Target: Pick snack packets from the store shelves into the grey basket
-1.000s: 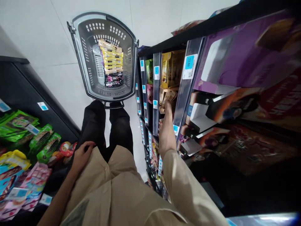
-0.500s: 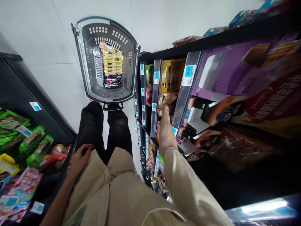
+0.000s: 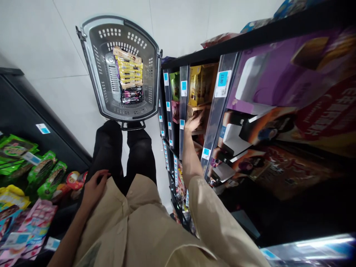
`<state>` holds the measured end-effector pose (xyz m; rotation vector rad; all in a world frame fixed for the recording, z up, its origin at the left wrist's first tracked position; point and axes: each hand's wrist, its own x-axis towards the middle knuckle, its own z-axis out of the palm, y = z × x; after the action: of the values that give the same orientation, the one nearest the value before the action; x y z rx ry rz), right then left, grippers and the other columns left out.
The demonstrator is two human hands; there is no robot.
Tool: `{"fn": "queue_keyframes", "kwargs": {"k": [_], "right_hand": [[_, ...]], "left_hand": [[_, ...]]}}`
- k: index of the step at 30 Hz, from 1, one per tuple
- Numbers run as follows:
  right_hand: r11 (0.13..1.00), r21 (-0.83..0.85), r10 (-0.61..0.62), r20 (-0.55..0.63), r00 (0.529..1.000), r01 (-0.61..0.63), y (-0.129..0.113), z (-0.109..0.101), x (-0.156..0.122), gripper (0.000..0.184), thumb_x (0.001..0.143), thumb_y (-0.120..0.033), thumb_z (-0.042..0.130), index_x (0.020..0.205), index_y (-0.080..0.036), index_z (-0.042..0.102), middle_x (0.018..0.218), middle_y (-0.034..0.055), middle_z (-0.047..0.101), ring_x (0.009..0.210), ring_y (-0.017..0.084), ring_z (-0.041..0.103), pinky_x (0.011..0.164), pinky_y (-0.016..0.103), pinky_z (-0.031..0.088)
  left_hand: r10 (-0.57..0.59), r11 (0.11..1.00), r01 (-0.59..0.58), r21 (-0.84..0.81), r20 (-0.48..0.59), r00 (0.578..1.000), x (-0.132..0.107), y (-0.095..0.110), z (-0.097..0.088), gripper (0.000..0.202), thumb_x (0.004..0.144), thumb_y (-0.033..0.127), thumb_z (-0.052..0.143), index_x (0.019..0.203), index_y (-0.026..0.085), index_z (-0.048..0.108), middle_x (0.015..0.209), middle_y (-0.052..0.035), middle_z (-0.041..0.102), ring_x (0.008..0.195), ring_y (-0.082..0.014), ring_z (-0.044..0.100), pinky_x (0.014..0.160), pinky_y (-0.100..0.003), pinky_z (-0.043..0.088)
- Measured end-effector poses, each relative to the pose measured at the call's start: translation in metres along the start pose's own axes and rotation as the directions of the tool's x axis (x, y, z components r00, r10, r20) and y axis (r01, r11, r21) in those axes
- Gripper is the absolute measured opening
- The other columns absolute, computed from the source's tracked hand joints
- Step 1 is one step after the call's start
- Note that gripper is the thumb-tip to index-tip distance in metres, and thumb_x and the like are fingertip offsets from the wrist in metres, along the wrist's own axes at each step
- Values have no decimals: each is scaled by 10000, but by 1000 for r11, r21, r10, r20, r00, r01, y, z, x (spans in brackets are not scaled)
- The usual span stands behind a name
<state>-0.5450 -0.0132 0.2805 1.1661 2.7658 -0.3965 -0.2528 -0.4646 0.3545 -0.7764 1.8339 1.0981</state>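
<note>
My right hand (image 3: 194, 121) reaches into the shelf at my right, at a tan carton (image 3: 198, 108) below yellow snack pouches (image 3: 200, 83). Its fingers look stretched out and apart, and I see nothing held in them; the fingertips are partly in shadow. Against my thigh rests my left hand (image 3: 96, 187), empty, thumb apart from the fingers. On the floor ahead stands a grey shopping basket (image 3: 108, 111). In it lies a row of slim snack packets (image 3: 129, 72), yellow and tan toward the back, dark purple nearer me.
Purple snack boxes (image 3: 258, 81) and black-orange cartons (image 3: 236, 142) fill the near right shelf, behind a clear price rail (image 3: 215, 111). At the left, a dark shelf (image 3: 30, 107) carries green bags (image 3: 51, 178) and pink packs (image 3: 36, 226).
My right hand has drawn back slightly toward the shelf's front edge, and more of its fingers show. My left hand stays put. The view has shifted a little.
</note>
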Motion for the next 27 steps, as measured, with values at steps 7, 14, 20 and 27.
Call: {"fn": "queue_keyframes", "kwargs": {"k": [7, 14, 20, 27], "right_hand": [[998, 49, -37, -214, 976, 49, 8, 8, -6, 518, 1093, -351, 263, 1481, -119, 515, 1495, 188, 568, 1457, 218, 507, 1224, 417, 388], [997, 60, -43, -74, 996, 47, 38, 0, -17, 392, 989, -238, 451, 1290, -125, 676, 1330, 160, 697, 1304, 223, 638, 1149, 390, 456], [997, 34, 76, -168, 983, -71, 47, -6, 1, 348, 976, -182, 451, 1214, -141, 701, 1312, 168, 693, 1316, 233, 623, 1149, 404, 455], [998, 19, -67, -46, 997, 68, 44, -6, 0, 375, 1002, -241, 466, 1273, -139, 705, 1399, 154, 630, 1359, 219, 581, 1162, 379, 437]], "left_hand": [[-11, 1000, 11, 9, 1, 1000, -1, 8, 0, 445, 870, 593, 522, 1062, 233, 699, 1057, -69, 794, 1024, -284, 718, 970, -402, 538], [-5, 1000, 5, 24, 7, 1000, 1, 7, 2, 449, 876, 593, 517, 1070, 231, 698, 1033, -70, 793, 1012, -282, 715, 974, -407, 537], [1, 999, -1, 53, 1, 1000, 3, 6, 4, 437, 868, 584, 517, 1053, 233, 699, 1017, -69, 797, 997, -287, 720, 950, -405, 546], [-1, 997, 0, 80, 10, 1000, 1, 7, 5, 424, 884, 569, 522, 1082, 237, 695, 1030, -65, 804, 985, -283, 725, 891, -379, 557]]}}
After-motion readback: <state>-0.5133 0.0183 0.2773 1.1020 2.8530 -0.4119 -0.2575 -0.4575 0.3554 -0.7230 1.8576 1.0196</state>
